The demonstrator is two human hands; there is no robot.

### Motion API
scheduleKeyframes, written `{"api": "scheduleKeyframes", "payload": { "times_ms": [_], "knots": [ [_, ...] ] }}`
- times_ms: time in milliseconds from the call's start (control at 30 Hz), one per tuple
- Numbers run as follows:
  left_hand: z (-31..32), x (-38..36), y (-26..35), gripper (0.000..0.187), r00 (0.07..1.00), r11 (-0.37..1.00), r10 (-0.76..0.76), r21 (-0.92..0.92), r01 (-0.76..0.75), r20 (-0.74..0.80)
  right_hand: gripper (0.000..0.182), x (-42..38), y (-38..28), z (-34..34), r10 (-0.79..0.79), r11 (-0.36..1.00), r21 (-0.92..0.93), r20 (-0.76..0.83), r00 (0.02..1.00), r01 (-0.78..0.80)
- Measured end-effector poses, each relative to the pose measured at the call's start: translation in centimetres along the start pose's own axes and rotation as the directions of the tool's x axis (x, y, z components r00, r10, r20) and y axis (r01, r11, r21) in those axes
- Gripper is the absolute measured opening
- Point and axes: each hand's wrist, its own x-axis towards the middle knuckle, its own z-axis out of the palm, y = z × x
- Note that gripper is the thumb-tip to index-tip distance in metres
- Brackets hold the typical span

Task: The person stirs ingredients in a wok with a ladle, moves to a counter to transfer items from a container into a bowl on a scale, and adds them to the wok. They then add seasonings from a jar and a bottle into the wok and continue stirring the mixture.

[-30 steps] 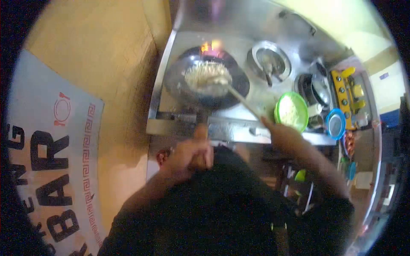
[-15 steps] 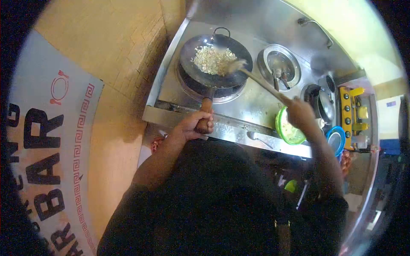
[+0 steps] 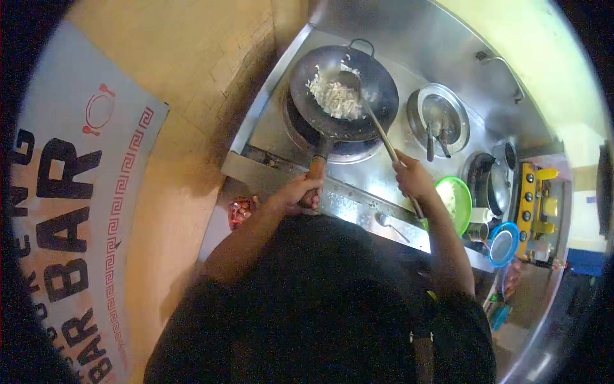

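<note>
A dark wok holding pale fried rice sits on a burner of the steel stove counter. My left hand grips the wok's wooden handle at the counter's front edge. My right hand is closed around the long wooden shaft of a metal ladle, whose bowl rests in the rice at the wok's far side. My dark shirt fills the lower part of the view.
Right of the wok stands a steel pot with utensils in it, then a green bowl, a blue bowl and a yellow rack of bottles. A spoon lies on the front ledge. A printed banner hangs at left.
The flame seen a second ago is gone from view. My right hand came back toward me and left, away from the green bowl, and the ladle now digs into the rice. My left hand stays on the handle.
</note>
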Motion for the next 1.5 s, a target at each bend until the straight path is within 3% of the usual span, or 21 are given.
{"api": "scheduleKeyframes", "payload": {
  "times_ms": [33,167,267,433,467,533,567,633,667,800,833,900,967,1000,1033,1133,1167,1367,1433,1467,1500],
  "knots": [
    [-0.3,0.0,-0.6,0.029,1.0,1.0,-0.011,0.022,0.011,-0.002,0.043,0.8,-0.2,1.7,-0.199,0.949,-0.264,-0.082,0.977,0.171],
    [-0.5,0.6,0.6,0.022,0.999,0.992,0.018,0.123,-0.012,-0.046,0.043,-0.7,-2.5,0.4,0.045,0.997,0.068,-0.009,0.999,-0.044],
    [-2.1,1.5,0.3,0.02,1.0,0.997,-0.016,0.073,0.017,-0.015,0.039,-2.4,-0.6,1.5,-0.032,0.953,-0.302,-0.084,0.996,0.005],
    [-2.1,1.1,0.3,0.02,1.0,0.992,-0.006,0.129,0.01,-0.029,0.036,-4.2,-4.1,3.0,0.135,0.972,-0.176,-0.117,0.984,-0.155],
    [-2.3,1.1,0.5,0.02,1.0,0.99,-0.004,0.138,0.006,-0.018,0.035,-2.6,-1.4,2.7,-0.105,0.939,-0.342,-0.198,0.975,0.032],
    [-2.4,0.9,-0.4,0.019,0.999,0.986,-0.045,0.158,0.046,-0.006,0.035,0.2,6.2,3.5,-0.542,0.701,-0.658,-0.241,0.805,0.275],
    [-2.3,1.6,0.3,0.019,0.999,0.985,-0.039,0.17,0.039,-0.009,0.035,1.0,5.2,3.2,-0.618,0.628,-0.709,-0.205,0.759,0.32],
    [-2.3,1.0,0.6,0.019,1.0,0.987,0.011,0.161,-0.009,-0.008,0.034,-2.2,-0.6,3.8,-0.137,0.978,-0.187,-0.242,0.961,0.093],
    [-2.8,1.1,0.3,0.019,1.0,0.99,0.005,0.141,-0.004,-0.008,0.034,-3.8,-2.8,3.9,0.112,0.991,0.094,-0.141,0.984,-0.099],
    [-3.2,1.6,0.4,0.018,0.999,0.995,-0.037,0.095,0.038,-0.009,0.031,-5.8,-5.6,4.0,0.22,0.965,0.157,-0.044,0.975,-0.211],
    [-2.8,1.2,0.5,0.018,0.998,0.993,-0.062,0.096,0.063,-0.013,0.032,-3.8,-2.7,4.6,-0.038,0.992,-0.125,-0.18,0.983,0.015],
    [-2.2,0.5,0.3,0.017,1.0,0.994,-0.017,0.112,0.018,-0.009,0.033,2.4,4.4,5.8,-0.583,0.661,-0.682,-0.204,0.786,0.313],
    [-2.5,1.0,0.7,0.019,1.0,0.988,-0.026,0.153,0.028,-0.014,0.032,-0.7,-2.4,3.3,-0.1,0.933,-0.358,-0.179,0.979,0.03],
    [-2.6,1.0,0.7,0.019,1.0,0.989,-0.009,0.145,0.01,-0.01,0.031,-2.1,-4.6,3.0,0.159,0.967,-0.188,-0.08,0.984,-0.171],
    [-2.7,1.0,0.6,0.019,1.0,0.991,0.005,0.134,-0.004,-0.007,0.027,-2.4,-3.6,2.5,0.173,0.937,-0.287,-0.112,0.979,-0.198],
    [-3.0,1.1,-0.7,0.018,0.999,0.989,-0.003,0.15,0.009,-0.04,0.03,-1.5,1.1,3.0,-0.201,0.794,-0.607,-0.238,0.95,0.016],
    [-3.0,1.8,-0.2,0.018,0.999,0.985,0.007,0.171,0.002,-0.053,0.039,0.0,1.3,2.7,-0.138,0.76,-0.646,-0.271,0.953,-0.074],
    [-1.5,0.0,1.1,0.019,0.999,0.999,-0.027,0.019,0.028,-0.045,0.058,2.8,-3.5,4.2,-0.326,0.814,-0.572,-0.306,0.894,0.101],
    [-2.2,0.4,0.6,0.019,1.0,0.999,-0.018,0.048,0.017,0.002,0.062,4.2,-6.0,6.3,-0.25,0.8,-0.597,-0.245,0.937,0.058],
    [-2.3,0.7,0.6,0.02,1.0,0.998,-0.003,0.056,0.002,0.028,0.064,4.5,-7.0,6.6,-0.218,0.785,-0.617,-0.209,0.953,0.044],
    [-2.1,0.7,1.2,0.019,1.0,0.999,-0.001,0.044,0.0,0.022,0.068,4.9,-4.4,7.4,-0.333,0.657,-0.746,-0.163,0.929,0.105]
  ]
}}
